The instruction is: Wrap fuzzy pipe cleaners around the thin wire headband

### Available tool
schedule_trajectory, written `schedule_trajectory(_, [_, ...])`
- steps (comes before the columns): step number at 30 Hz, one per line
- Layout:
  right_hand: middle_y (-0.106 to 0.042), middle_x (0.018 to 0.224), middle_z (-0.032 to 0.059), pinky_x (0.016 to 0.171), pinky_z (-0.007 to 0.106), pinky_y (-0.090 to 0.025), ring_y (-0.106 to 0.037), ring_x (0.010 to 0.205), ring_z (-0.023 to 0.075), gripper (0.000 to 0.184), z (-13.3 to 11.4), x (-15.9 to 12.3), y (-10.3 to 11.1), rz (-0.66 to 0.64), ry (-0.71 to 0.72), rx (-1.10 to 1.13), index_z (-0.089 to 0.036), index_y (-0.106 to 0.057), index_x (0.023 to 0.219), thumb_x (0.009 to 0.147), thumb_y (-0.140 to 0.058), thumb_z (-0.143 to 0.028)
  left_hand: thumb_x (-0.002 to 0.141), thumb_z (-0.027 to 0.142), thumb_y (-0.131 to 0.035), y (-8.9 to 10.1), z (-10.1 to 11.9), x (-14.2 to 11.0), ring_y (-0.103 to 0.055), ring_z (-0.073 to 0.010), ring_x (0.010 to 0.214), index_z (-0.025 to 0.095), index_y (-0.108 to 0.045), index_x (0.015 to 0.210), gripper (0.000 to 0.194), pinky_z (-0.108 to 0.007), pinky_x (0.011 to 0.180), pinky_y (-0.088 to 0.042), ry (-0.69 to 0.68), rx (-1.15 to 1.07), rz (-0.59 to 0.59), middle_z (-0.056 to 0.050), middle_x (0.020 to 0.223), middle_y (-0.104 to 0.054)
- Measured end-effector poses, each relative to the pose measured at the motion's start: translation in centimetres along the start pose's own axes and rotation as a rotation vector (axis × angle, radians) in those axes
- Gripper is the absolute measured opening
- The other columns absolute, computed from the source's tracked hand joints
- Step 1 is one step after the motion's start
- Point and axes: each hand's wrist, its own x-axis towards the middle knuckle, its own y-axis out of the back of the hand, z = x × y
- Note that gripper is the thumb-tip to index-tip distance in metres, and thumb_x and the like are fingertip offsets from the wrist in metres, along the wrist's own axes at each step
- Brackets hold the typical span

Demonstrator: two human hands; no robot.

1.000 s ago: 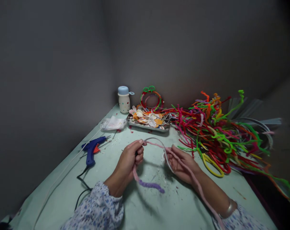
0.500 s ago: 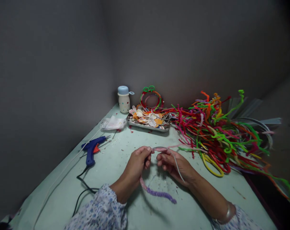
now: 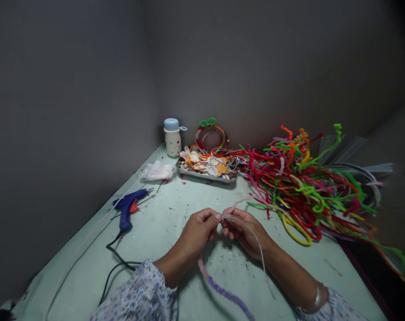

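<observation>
My left hand is closed in a pinch on a thin headband. Its bare, pale end curves out over my right wrist. The other end is wrapped in fuzzy pipe cleaner, pink close to my left palm and purple farther down, hanging toward the table's front. Fingertips of my right hand meet the left ones and are closed on a pink pipe cleaner, where it joins the band. A loose pink tail runs up and right from there. The exact wrapping spot is partly hidden by my fingers.
A blue glue gun with a dark cord lies at left. Behind stand a metal tray of flower pieces, a plastic bag, a bottle and a decorated ring. Tangled pipe cleaners fill the right side.
Both hands have come closer together and slightly nearer me. The bare band end now extends farther past my right wrist, and the purple end hangs lower.
</observation>
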Motion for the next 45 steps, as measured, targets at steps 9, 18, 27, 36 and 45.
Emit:
schedule_trajectory(9, [-0.061, 0.068, 0.0003, 0.046, 0.017, -0.043, -0.056, 0.055, 0.0093, 0.020, -0.5, -0.3, -0.4, 0.018, 0.002, -0.039, -0.016, -0.063, 0.078, 0.073, -0.073, -0.032, 0.078, 0.042, -0.057, 0.0, 0.2, -0.2, -0.029, -0.0067, 0.044, 0.015, -0.057, 0.070, 0.028, -0.021, 0.044, -0.019, 0.012, 0.071, -0.018, 0.006, 0.051, -0.040])
schedule_trajectory(18, [-0.060, 0.068, -0.0001, 0.048, 0.018, -0.041, -0.055, 0.057, 0.0089, 0.019, -0.5, -0.4, -0.3, -0.004, 0.005, -0.053, -0.016, -0.064, 0.079, 0.073, -0.073, -0.032, 0.078, 0.039, -0.056, 0.4, -0.2, 0.1, -0.030, -0.0079, 0.047, 0.016, -0.060, 0.069, 0.025, -0.022, 0.047, -0.020, -0.023, 0.169, -0.024, 0.006, 0.050, -0.040])
schedule_trajectory(27, [-0.061, 0.067, -0.0002, 0.050, 0.021, -0.041, -0.056, 0.058, 0.0106, 0.019, -0.4, -0.4, -0.1, -0.002, 0.017, -0.099, -0.016, -0.064, 0.077, 0.073, -0.072, -0.032, 0.078, 0.036, -0.055, 0.6, -0.4, 0.2, -0.034, -0.0101, 0.052, 0.015, -0.062, 0.067, 0.025, -0.022, 0.051, -0.025, -0.072, 0.309, 0.010, 0.004, 0.054, -0.043])
schedule_trajectory(36, [-0.062, 0.068, 0.0017, 0.055, 0.024, -0.045, -0.059, 0.061, 0.0135, 0.019, -0.6, -0.5, -0.4, 0.042, 0.037, -0.252, -0.015, -0.065, 0.080, 0.073, -0.071, -0.032, 0.077, 0.036, -0.053, 0.8, -0.7, 0.4, -0.039, -0.0117, 0.056, 0.016, -0.060, 0.066, 0.024, -0.023, 0.055, -0.028, -0.080, 0.403, 0.088, 0.004, 0.056, -0.048])
schedule_trajectory(45, [-0.061, 0.053, 0.0000, 0.044, 0.021, -0.038, -0.053, 0.043, 0.0096, 0.026, -1.0, -0.6, -1.2, 0.072, -0.046, -0.394, -0.014, -0.060, 0.069, 0.075, -0.065, -0.039, 0.076, 0.032, -0.051, 0.8, -0.9, 0.6, -0.042, -0.0129, 0.060, 0.016, -0.059, 0.065, 0.021, -0.023, 0.057, -0.030, -0.077, 0.437, 0.131, 0.003, 0.058, -0.050])
